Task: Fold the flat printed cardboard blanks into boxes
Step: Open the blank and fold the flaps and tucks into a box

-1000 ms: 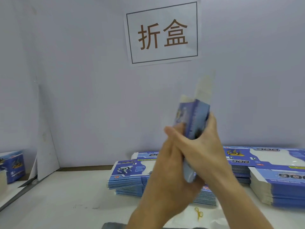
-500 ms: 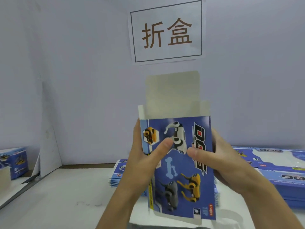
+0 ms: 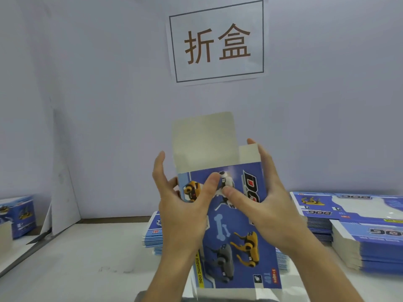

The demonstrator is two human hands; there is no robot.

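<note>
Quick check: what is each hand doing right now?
Left hand: holds the box, thumb on its front.
Right hand: holds the same box, thumb on its front.

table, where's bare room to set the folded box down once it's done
Bare white table lies on the near left, between the left hand and the diagonal seam. It is crowded on the right, where stacks of flat blanks fill the surface, and behind the box, where another stack sits. A finished box occupies the far left edge.

Printed box (image 3: 235, 236) between hands (upright)
</note>
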